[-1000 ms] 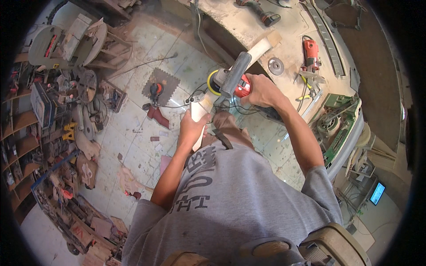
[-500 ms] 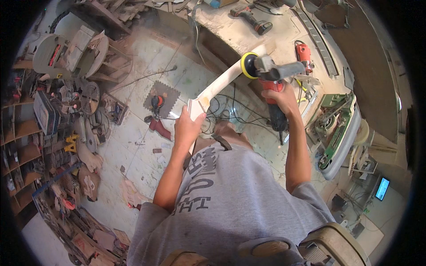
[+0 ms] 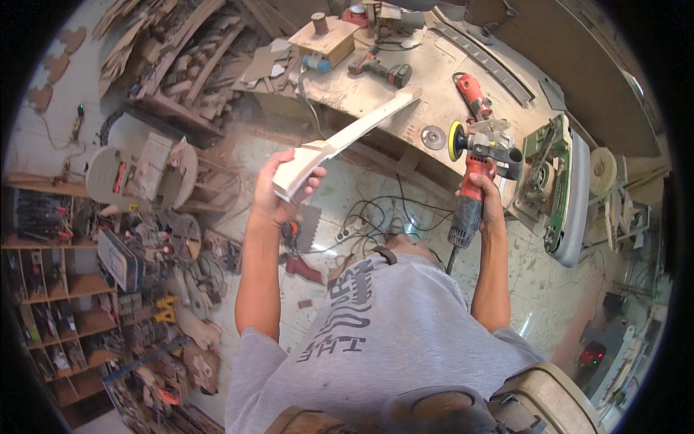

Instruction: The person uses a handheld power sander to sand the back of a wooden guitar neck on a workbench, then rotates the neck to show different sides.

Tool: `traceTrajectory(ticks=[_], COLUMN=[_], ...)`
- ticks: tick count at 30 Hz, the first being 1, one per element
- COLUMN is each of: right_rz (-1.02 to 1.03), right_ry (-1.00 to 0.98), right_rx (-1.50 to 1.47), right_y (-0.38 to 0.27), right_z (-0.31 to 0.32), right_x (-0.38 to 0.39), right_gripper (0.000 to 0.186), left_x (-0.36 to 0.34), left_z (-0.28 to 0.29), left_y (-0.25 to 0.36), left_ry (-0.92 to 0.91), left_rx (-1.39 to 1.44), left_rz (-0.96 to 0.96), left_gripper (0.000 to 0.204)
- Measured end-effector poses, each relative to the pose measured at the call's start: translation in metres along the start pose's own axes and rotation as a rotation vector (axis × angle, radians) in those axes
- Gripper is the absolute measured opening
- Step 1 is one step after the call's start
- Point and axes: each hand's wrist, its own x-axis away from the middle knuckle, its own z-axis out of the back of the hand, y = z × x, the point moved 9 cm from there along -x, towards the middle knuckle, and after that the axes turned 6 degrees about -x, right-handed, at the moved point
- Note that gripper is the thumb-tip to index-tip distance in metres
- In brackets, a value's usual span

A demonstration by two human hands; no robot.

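Observation:
My left hand (image 3: 273,189) is closed round the wide, blocky end of a long pale piece of shaped wood (image 3: 365,124). The wood narrows toward its far end, which overlaps the workbench (image 3: 354,100) edge; whether it touches there I cannot tell. In my right hand (image 3: 489,197) is a red and dark grey power sander (image 3: 477,168), gripped by its body. Its round yellow-edged pad (image 3: 455,141) faces left, apart from the wood. A loose grey disc (image 3: 434,137) lies on the bench just left of the pad.
A cordless drill (image 3: 381,70) and a red power tool (image 3: 471,94) lie on the dusty bench. To the right stands a green-framed machine (image 3: 560,192). Black cables (image 3: 376,217) tangle on the floor below. Shelves of tools (image 3: 72,289) and scrap wood (image 3: 191,58) line the left.
The sander pad has come off the wood, moving right and down. My left hand has lifted and turned the wood. The whole view has shifted, showing more of the bench's far side.

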Motion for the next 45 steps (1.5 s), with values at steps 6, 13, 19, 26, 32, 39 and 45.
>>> traceTrajectory(ticks=[6, 13, 19, 26, 32, 39, 45], right_rz=[-0.021, -0.009, 0.076, 0.091, 0.019, 0.004, 0.014], right_ry=[0.057, 0.078, -0.011, -0.03, -0.047, -0.062, 0.004], right_rx=[-0.064, -0.123, -0.298, -0.355, -0.382, -0.348, 0.116], right_y=[0.015, 0.02, 0.019, 0.011, 0.018, 0.02, 0.012], right_z=[0.015, 0.014, -0.002, -0.019, -0.017, -0.007, 0.011], right_x=[0.017, 0.019, 0.008, 0.0, -0.02, -0.044, -0.078], right_gripper=[0.039, 0.043, 0.047, 0.051, 0.054, 0.049, 0.053], left_x=[-0.012, -0.021, -0.03, -0.03, -0.013, 0.027, 0.042], left_z=[0.014, 0.05, 0.081, 0.111, 0.119, 0.152, 0.152], left_y=[0.03, 0.034, 0.031, 0.023, 0.005, -0.051, -0.108], left_ry=[-0.066, -0.042, -0.12, -0.082, -0.048, 0.356, 0.487], left_rx=[0.09, 0.187, 0.281, 0.31, 0.292, -0.236, -0.566], left_rz=[-0.027, -0.02, 0.04, 0.102, 0.124, 0.196, 0.251], left_gripper=[0.052, 0.05, 0.05, 0.051, 0.052, 0.05, 0.056])
